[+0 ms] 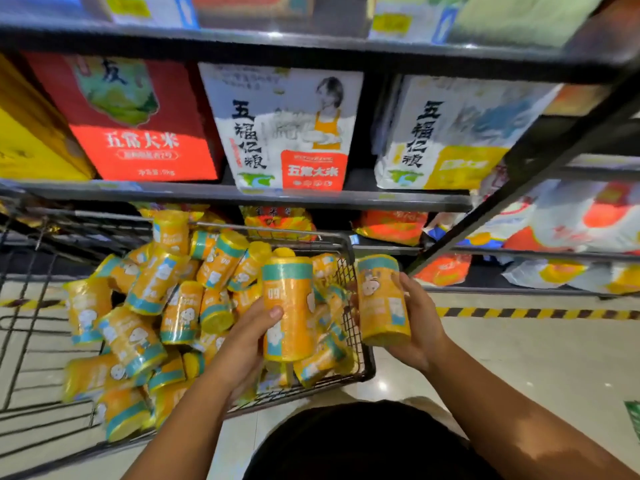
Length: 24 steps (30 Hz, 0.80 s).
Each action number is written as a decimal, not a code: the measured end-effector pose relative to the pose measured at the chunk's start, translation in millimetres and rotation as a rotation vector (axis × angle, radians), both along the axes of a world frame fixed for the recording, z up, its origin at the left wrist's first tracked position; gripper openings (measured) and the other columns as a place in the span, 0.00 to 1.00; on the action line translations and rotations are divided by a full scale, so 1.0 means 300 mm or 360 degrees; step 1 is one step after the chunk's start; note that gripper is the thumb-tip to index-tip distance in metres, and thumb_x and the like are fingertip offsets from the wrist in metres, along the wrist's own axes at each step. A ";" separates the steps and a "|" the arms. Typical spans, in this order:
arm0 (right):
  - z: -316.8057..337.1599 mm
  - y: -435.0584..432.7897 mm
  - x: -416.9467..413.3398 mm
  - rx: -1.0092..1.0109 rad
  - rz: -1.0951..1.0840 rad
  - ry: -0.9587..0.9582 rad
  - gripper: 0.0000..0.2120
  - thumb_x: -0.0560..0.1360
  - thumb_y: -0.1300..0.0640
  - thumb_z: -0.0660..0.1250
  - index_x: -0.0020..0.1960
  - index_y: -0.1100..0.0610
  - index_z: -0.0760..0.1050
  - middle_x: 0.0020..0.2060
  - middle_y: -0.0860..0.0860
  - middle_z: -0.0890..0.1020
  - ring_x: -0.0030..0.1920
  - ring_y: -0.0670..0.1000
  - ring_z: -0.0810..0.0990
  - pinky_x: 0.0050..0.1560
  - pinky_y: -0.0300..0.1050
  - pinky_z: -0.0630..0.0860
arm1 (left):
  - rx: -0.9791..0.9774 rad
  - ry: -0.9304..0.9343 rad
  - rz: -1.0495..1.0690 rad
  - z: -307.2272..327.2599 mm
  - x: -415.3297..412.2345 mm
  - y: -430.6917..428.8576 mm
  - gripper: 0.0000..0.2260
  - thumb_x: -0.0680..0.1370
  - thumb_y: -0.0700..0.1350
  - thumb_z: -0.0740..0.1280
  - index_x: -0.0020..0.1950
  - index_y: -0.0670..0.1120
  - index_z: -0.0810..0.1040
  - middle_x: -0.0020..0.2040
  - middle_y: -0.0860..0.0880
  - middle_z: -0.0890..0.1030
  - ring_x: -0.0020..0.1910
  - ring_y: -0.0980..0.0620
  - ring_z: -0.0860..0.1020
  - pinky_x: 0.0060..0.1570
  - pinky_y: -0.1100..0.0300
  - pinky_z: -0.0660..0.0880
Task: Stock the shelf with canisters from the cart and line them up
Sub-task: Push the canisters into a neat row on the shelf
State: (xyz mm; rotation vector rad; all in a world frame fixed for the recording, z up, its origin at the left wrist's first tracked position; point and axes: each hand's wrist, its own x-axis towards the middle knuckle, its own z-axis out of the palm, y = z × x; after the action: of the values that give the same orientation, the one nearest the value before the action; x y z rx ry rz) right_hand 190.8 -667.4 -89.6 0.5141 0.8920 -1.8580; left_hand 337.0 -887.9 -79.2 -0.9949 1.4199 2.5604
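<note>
Fingers (273,312): left hand (242,344) is gripping one canister (289,306) over the cart (351,327); right hand (420,327) is gripping a second canister (381,299) just outside it.
Shelf (207,194): is standing behind the cart.
Rice bag (284,133): is showing "五常大米".
Loose canisters (156,306): are lying heaped inside.

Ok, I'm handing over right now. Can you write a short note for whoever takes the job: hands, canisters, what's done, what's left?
Left hand: grips an orange cylindrical canister with a teal band, upright, over the right part of the cart.
Right hand: grips a second orange canister, just outside the cart's right wall.
Black wire cart: holds a loose heap of the same canisters, lying at all angles.
Dark metal shelves ahead carry rice bags; no canister shows on them.
Done: two canisters picked up.
Left: place both, line them up, then work through the heap.
</note>
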 end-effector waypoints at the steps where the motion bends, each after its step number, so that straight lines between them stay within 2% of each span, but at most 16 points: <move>1: 0.020 0.034 -0.006 -0.0026 0.0017 0.0038 0.34 0.71 0.45 0.74 0.71 0.63 0.75 0.59 0.62 0.81 0.53 0.62 0.83 0.53 0.57 0.80 | 0.0024 0.0016 -0.0024 0.017 -0.021 0.021 0.48 0.51 0.63 0.84 0.66 0.43 0.77 0.58 0.40 0.84 0.54 0.43 0.83 0.52 0.47 0.80; 3: 0.049 0.105 -0.013 -0.0033 0.0086 0.0131 0.45 0.57 0.51 0.85 0.69 0.63 0.74 0.55 0.63 0.82 0.51 0.63 0.84 0.48 0.56 0.82 | 0.0058 0.0024 -0.0067 0.048 -0.068 0.078 0.50 0.50 0.63 0.84 0.68 0.45 0.76 0.59 0.42 0.84 0.55 0.44 0.84 0.49 0.49 0.82; 5: 0.066 0.177 -0.014 0.0009 0.0126 0.0237 0.50 0.48 0.53 0.88 0.68 0.60 0.74 0.52 0.61 0.83 0.49 0.62 0.84 0.46 0.56 0.82 | 0.0022 0.0027 -0.0122 0.073 -0.118 0.145 0.51 0.50 0.65 0.84 0.68 0.47 0.76 0.60 0.43 0.84 0.56 0.44 0.84 0.47 0.51 0.82; 8: 0.093 0.334 -0.023 0.0051 0.0055 0.0379 0.54 0.50 0.54 0.88 0.72 0.56 0.70 0.56 0.61 0.82 0.52 0.64 0.82 0.45 0.59 0.82 | -0.0054 0.0026 -0.0263 0.106 -0.201 0.298 0.52 0.50 0.66 0.84 0.68 0.45 0.75 0.60 0.39 0.83 0.56 0.39 0.83 0.48 0.46 0.82; 11: 0.121 0.536 -0.021 0.0084 -0.0071 0.0430 0.50 0.55 0.56 0.86 0.74 0.55 0.69 0.60 0.62 0.81 0.54 0.66 0.82 0.47 0.60 0.81 | -0.0044 0.0022 -0.0362 0.127 -0.274 0.491 0.50 0.47 0.65 0.84 0.64 0.43 0.78 0.56 0.37 0.84 0.50 0.38 0.84 0.45 0.45 0.83; 13: 0.140 0.698 -0.020 0.0160 -0.0152 0.0483 0.47 0.57 0.55 0.84 0.73 0.55 0.70 0.58 0.61 0.82 0.55 0.65 0.83 0.47 0.59 0.82 | -0.0021 0.0005 -0.0432 0.151 -0.312 0.656 0.42 0.54 0.61 0.83 0.62 0.43 0.79 0.54 0.38 0.85 0.47 0.41 0.85 0.44 0.47 0.84; 15: 0.156 0.843 -0.019 0.0201 -0.0244 0.0526 0.46 0.56 0.55 0.83 0.72 0.55 0.70 0.55 0.61 0.83 0.53 0.64 0.84 0.47 0.58 0.82 | 0.0037 -0.0011 -0.0467 0.167 -0.344 0.806 0.28 0.66 0.55 0.77 0.62 0.43 0.79 0.52 0.40 0.85 0.45 0.44 0.85 0.43 0.50 0.83; 16: 0.168 0.921 -0.017 0.0198 -0.0296 0.0546 0.46 0.55 0.55 0.83 0.71 0.56 0.71 0.54 0.61 0.83 0.53 0.64 0.84 0.46 0.58 0.82 | 0.0045 -0.0028 -0.0486 0.170 -0.361 0.889 0.24 0.69 0.52 0.75 0.62 0.43 0.79 0.51 0.40 0.85 0.44 0.45 0.85 0.42 0.51 0.83; 19: 0.187 1.121 -0.020 0.0224 -0.0459 0.0604 0.47 0.54 0.54 0.84 0.70 0.56 0.71 0.52 0.59 0.84 0.52 0.63 0.84 0.49 0.59 0.80 | 0.0020 -0.0038 -0.0535 0.176 -0.402 1.092 0.25 0.68 0.54 0.72 0.61 0.43 0.80 0.51 0.40 0.85 0.45 0.43 0.85 0.43 0.51 0.83; 24: 0.216 1.422 -0.026 0.0310 -0.0684 0.0694 0.42 0.60 0.54 0.78 0.72 0.58 0.68 0.53 0.59 0.83 0.53 0.63 0.83 0.51 0.59 0.80 | 0.0020 -0.0014 -0.0595 0.197 -0.461 1.361 0.24 0.72 0.54 0.72 0.63 0.42 0.79 0.51 0.39 0.85 0.45 0.42 0.84 0.44 0.51 0.82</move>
State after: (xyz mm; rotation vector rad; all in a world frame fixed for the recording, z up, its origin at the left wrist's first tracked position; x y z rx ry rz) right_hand 183.0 -240.7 -24.9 0.4491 1.3425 -2.3400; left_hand 198.7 -479.5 -20.2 -0.6610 1.4273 2.2868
